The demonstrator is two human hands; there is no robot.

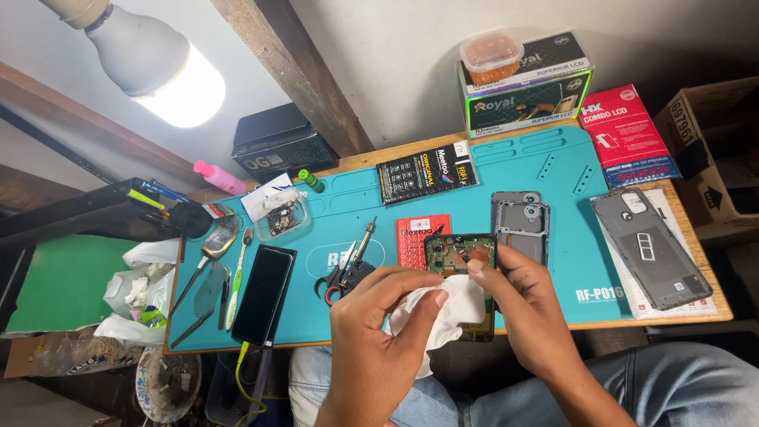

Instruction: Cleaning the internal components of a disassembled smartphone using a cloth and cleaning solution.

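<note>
Two hands: both work at the near edge of the teal mat (553, 261), over the person's lap.
Left hand (379, 332): fingers curled closed around a crumpled white cloth (451, 312), thumb and forefinger pinching it against the phone.
Right hand (526, 304): fingers bent and closed on the right edge of the opened phone (458, 253), thumb tip resting on its upper face.
Opened phone: back cover off, green board and camera parts showing; it is held tilted just above the mat's front edge, its lower half hidden by the cloth.
Clear plastic tray (281, 215): sits at the mat's far left and holds a small dark circuit part; finer contents too small to tell.
Lidded tub (491, 55): clear, with orange-brown contents, standing on top of the stacked boxes (526, 99) at the back.
Cardboard box (715, 150): open, at the far right off the table; its inside is dark.
Plastic bags (142, 292): white, left of the table, stuffed with scraps.
Grey back covers (520, 225): two lie overlapped just behind the right hand; a third grey cover (648, 249) lies well to the right.
Black phone (263, 294): lies face up at the left with a yellow-green cable (239, 372) plugged into it.
Tools: soldering iron (364, 241), scissors (340, 281) and toothbrush (237, 277) lie on the mat.
</note>
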